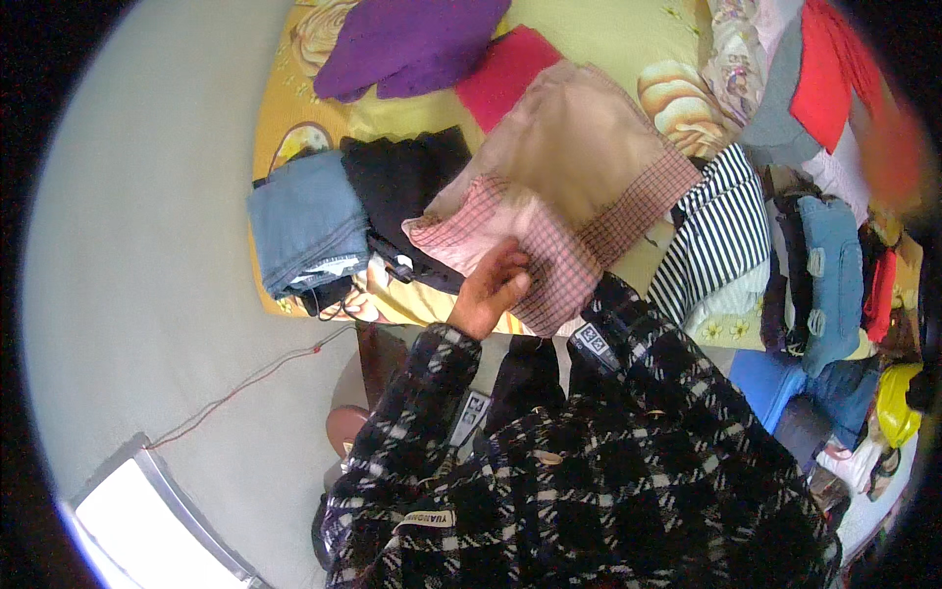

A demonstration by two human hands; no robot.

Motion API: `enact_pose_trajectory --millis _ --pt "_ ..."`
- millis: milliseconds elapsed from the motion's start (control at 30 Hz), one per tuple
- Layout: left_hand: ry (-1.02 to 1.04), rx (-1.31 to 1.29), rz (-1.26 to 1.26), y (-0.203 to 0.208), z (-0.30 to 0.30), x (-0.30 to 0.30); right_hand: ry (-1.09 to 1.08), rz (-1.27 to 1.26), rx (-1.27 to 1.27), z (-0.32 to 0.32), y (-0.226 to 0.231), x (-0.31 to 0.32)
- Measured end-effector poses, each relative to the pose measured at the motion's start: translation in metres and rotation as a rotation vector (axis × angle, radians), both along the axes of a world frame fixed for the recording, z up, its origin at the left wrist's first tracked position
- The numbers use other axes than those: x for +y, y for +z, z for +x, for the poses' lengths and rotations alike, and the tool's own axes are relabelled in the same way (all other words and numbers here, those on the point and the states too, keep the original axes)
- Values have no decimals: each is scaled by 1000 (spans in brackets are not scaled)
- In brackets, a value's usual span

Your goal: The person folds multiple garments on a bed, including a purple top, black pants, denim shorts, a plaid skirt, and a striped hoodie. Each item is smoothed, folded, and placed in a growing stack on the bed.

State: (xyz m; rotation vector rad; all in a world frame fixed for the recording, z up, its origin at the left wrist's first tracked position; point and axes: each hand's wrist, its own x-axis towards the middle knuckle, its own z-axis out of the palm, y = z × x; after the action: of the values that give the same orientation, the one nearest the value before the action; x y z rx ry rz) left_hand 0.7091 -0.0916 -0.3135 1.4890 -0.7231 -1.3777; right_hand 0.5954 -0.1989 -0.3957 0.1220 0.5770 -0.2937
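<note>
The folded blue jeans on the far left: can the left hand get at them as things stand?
Probably yes. The blue jeans lie uncovered on top, and only the black garment seems to lie between them and the left hand, which is at the pink checked cloth.

The pink checked cloth (559,245) looks smooth and matt, the jeans (309,221) matt denim

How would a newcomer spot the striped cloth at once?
Start at the yellow bed; find the pink checked cloth at the left hand. Just right of it lies the striped cloth. Its black-and-white stripes set it apart from the checks beside it.
</note>
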Motion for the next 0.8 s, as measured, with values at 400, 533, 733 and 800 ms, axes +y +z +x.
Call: enact_pose_trajectory --millis 400,533,733,800 --pt "-60 62 52 -38 7 -38 0 -1107 908 -51 -32 -16" --pt "422 -265 -10 -21 40 -8 -91 -1262 858 -47 -39 -18" --pt "402 46 284 -53 14 4 48 -1304 750 -53 -21 -26" --pt "458 331 188 -63 9 0 14 -1150 552 -53 -18 -28"
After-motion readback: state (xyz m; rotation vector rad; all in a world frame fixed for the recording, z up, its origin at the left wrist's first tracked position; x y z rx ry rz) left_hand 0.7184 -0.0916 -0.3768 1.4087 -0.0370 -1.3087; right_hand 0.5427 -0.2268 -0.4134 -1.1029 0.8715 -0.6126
